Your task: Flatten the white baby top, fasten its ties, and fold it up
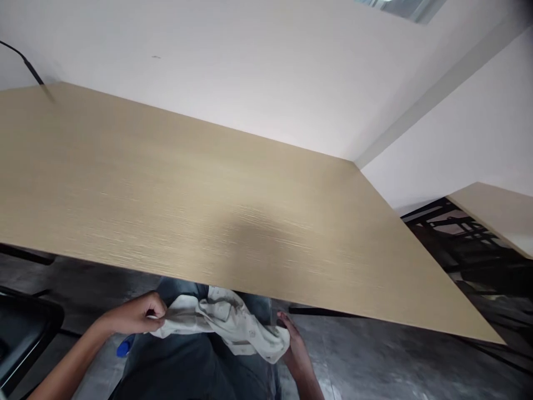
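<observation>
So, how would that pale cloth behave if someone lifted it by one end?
The pale cloth would probably hang floppy: it bunches into soft folds between the left hand and the right hand. It's likely light, as the fabric looks thin.

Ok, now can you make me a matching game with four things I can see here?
1. patterned cloth
2. tabletop
3. chair
4. left hand

A. set along a pale wall
B. closed on one end of something soft
C. cream-coloured and bunched up
D. black, at the picture's lower left

Right pairs: 1-C, 2-A, 3-D, 4-B
</observation>
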{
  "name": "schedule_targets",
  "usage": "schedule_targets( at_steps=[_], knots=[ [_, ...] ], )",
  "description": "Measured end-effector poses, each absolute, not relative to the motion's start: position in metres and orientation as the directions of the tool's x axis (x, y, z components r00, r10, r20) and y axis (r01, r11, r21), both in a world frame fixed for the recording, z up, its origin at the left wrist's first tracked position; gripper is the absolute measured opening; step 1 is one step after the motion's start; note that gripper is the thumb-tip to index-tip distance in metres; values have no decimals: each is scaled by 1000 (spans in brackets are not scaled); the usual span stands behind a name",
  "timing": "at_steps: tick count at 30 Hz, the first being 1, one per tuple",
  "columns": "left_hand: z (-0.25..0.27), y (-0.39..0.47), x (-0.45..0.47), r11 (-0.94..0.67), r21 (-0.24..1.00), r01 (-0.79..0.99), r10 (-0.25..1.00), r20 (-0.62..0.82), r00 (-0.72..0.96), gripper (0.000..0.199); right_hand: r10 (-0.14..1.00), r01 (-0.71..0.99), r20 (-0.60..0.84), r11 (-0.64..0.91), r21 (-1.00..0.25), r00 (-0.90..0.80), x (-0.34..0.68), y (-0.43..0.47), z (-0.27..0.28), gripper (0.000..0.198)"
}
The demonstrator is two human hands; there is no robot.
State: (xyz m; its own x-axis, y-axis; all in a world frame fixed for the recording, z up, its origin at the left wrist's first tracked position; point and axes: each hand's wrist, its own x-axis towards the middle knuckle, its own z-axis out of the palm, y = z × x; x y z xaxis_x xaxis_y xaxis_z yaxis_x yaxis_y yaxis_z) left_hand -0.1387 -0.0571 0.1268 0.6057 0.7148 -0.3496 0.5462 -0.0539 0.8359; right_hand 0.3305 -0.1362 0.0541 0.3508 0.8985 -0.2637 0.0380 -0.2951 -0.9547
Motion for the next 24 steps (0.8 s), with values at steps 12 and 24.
schedule_targets(
  at_steps=[12, 24],
  knots=[
    [137, -56, -84, -236, 759, 607, 835, -161, 526, 23, 999, 614, 35, 53, -787, -41, 271, -134, 110, 24],
    [102, -32, -28, -392, 635, 666, 736, -218, 641, 9, 993, 529, -29, 37, -848, -115, 290, -132, 128, 26]
  ],
)
